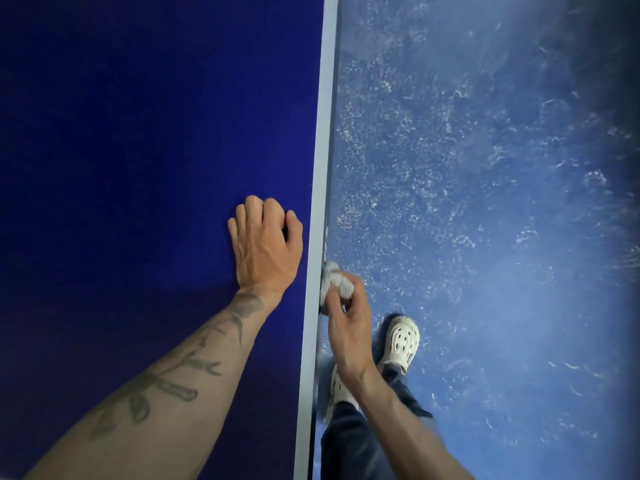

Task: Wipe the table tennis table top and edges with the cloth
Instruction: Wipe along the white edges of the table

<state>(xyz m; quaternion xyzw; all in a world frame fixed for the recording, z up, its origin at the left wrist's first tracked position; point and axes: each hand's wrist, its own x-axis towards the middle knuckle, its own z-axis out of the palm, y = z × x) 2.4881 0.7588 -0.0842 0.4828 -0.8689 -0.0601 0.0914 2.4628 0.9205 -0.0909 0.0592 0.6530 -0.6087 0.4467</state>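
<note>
The dark blue table tennis table top [138,133] fills the left half of the view, with its pale border line [320,168] running up the right side. My left hand [265,242] rests on the top next to that line, fingers curled under and holding nothing. My right hand [348,323] grips a bunched grey-white cloth [334,280] and holds it against the table's side edge, just below the border line. Part of the cloth is hidden by my fingers.
A blue floor [485,202] with whitish scuff marks lies to the right of the table. My feet in white perforated clogs [400,342] and dark trousers stand close beside the table edge.
</note>
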